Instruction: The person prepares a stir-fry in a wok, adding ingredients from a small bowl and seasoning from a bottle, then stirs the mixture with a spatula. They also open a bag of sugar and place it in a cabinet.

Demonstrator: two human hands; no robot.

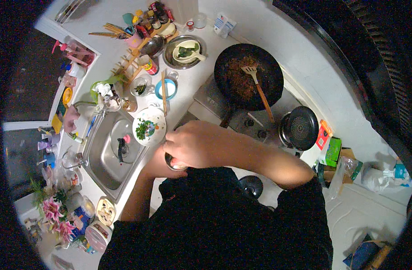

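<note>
Close to my body, my left hand (pixel 157 164) is wrapped around a small round container (pixel 171 164) with a pale rim and a dark inside. My right hand (pixel 189 143) bends over the container's mouth; its fingers hide part of the opening, and whether they pinch anything is hidden. Just beyond both hands lies a white patterned plate (pixel 156 135) bearing chopped green herbs (pixel 142 130). A pair of wooden chopsticks (pixel 164 91) stretches from the plate's edge across a blue bowl (pixel 158 91) of white contents.
A black wok (pixel 222 87) of browned food, with a slotted spatula (pixel 256 82) in it, sits on the stove (pixel 209 96). At left is a steel sink (pixel 103 168) with a glass lid (pixel 116 125). A steel basin (pixel 167 57) and a lidded pan (pixel 298 128) stand farther off.
</note>
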